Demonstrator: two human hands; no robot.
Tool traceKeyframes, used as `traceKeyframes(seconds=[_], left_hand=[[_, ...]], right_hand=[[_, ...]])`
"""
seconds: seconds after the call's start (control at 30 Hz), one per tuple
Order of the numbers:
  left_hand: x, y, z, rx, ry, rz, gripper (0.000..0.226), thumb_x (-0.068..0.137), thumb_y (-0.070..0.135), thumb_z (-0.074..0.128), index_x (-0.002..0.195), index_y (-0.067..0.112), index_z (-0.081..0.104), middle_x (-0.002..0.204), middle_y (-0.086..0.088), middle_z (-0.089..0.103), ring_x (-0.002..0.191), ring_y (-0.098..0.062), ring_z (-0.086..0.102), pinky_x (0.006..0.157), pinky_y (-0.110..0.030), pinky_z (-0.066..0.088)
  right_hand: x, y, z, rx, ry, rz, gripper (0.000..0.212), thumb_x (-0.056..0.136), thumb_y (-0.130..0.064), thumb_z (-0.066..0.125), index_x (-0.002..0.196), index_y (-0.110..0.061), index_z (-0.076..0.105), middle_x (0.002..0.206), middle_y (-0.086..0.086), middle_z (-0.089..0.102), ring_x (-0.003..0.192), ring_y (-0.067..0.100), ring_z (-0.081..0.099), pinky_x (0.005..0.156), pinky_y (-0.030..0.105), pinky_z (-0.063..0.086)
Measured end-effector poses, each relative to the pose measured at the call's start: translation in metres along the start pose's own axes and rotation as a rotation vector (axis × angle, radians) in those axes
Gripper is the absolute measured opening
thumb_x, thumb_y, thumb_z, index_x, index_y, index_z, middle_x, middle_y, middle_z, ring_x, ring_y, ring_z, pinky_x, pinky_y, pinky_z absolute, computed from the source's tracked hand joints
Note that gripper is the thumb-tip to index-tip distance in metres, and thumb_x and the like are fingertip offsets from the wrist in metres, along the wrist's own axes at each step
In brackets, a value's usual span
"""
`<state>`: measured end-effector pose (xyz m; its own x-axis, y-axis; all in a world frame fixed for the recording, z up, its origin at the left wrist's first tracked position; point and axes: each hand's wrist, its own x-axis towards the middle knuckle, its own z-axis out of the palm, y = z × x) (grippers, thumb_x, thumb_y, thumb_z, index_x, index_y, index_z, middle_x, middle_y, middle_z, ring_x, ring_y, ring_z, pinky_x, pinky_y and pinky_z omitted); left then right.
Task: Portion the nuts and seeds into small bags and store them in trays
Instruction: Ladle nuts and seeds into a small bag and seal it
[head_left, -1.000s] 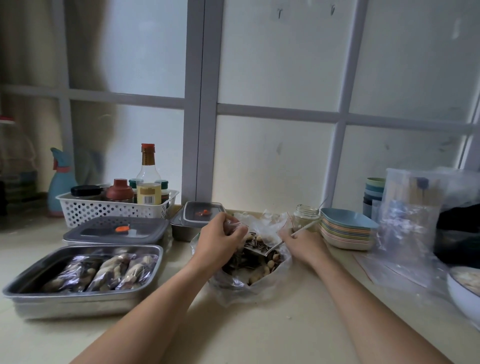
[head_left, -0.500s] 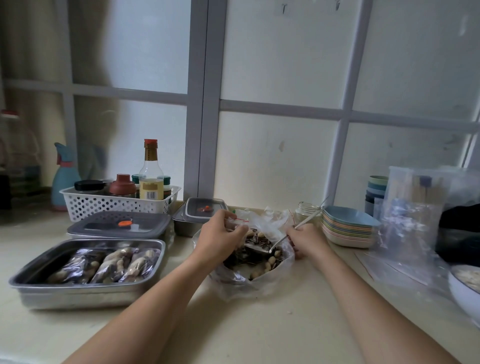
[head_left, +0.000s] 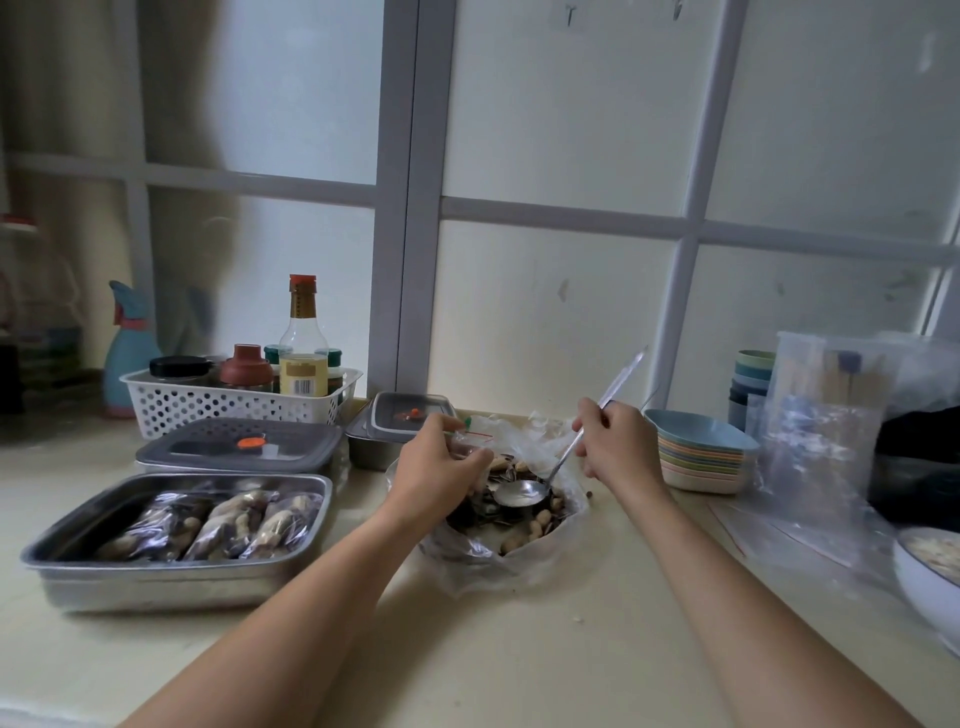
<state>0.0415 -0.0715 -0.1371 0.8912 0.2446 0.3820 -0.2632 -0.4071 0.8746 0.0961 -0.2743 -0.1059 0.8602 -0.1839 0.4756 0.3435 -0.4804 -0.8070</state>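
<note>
the nuts and seeds lie in an open plastic bag at mid-counter. a spoon sits over them, its handle gripped by the right hand at two o'clock. the left hand, at ten o'clock, pinches a small bag. at nine o'clock a steel tray holds filled bags.

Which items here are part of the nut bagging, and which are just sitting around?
In use: left hand gripping the small bag, right hand holding the spoon, nut bag, tray with filled packets.
Lying about: bottle basket, spray bottle, stacked dishes, cups, white bowl.
</note>
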Motion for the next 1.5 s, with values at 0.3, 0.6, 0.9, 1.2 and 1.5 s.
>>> traceKeyframes(seconds=[0.3, 0.6, 0.9, 1.2, 1.5], left_hand=[[0.0, 0.0, -0.001, 0.018, 0.018, 0.003, 0.044, 0.09, 0.028, 0.074, 0.129, 0.017, 0.056, 0.097, 0.004, 0.072, 0.089, -0.013, 0.07, 0.087, -0.038, 0.059], [-0.003, -0.002, 0.004, 0.116, -0.048, 0.063, 0.045, 0.089, 0.031, 0.076, 0.126, 0.018, 0.055, 0.09, 0.009, 0.071, 0.088, -0.004, 0.067, 0.081, -0.027, 0.054], [-0.004, -0.003, 0.005, 0.162, -0.055, 0.091, 0.047, 0.089, 0.035, 0.077, 0.126, 0.017, 0.054, 0.089, 0.008, 0.071, 0.089, -0.005, 0.065, 0.084, -0.029, 0.053], [-0.004, -0.004, 0.005, 0.167, -0.053, 0.093, 0.047, 0.088, 0.037, 0.078, 0.124, 0.018, 0.055, 0.089, 0.009, 0.071, 0.089, -0.005, 0.065, 0.083, -0.029, 0.054], [-0.002, -0.005, 0.006, 0.167, -0.049, 0.097, 0.048, 0.086, 0.037, 0.079, 0.123, 0.019, 0.055, 0.09, 0.007, 0.071, 0.089, -0.008, 0.066, 0.084, -0.031, 0.055]], right_hand=[[-0.003, -0.001, -0.005, 0.282, -0.076, 0.133, 0.043, 0.102, -0.035, 0.062, 0.079, 0.001, 0.066, 0.058, 0.01, 0.068, 0.046, 0.022, 0.062, 0.043, 0.029, 0.046], [-0.002, -0.013, -0.016, 0.139, -0.018, 0.007, 0.045, 0.1, -0.036, 0.063, 0.075, 0.001, 0.061, 0.056, 0.008, 0.067, 0.04, 0.023, 0.058, 0.036, 0.026, 0.042], [-0.011, -0.02, -0.017, 0.13, -0.124, -0.178, 0.034, 0.101, -0.034, 0.065, 0.081, -0.007, 0.063, 0.058, 0.012, 0.068, 0.041, 0.032, 0.063, 0.037, 0.029, 0.046], [-0.011, -0.023, -0.021, 0.176, -0.295, -0.182, 0.02, 0.097, -0.024, 0.072, 0.088, -0.007, 0.068, 0.065, 0.018, 0.071, 0.051, 0.039, 0.069, 0.046, 0.035, 0.056], [-0.012, -0.026, -0.02, 0.164, -0.377, -0.175, 0.013, 0.096, -0.016, 0.072, 0.095, -0.003, 0.069, 0.068, 0.02, 0.072, 0.055, 0.039, 0.071, 0.052, 0.042, 0.061]])
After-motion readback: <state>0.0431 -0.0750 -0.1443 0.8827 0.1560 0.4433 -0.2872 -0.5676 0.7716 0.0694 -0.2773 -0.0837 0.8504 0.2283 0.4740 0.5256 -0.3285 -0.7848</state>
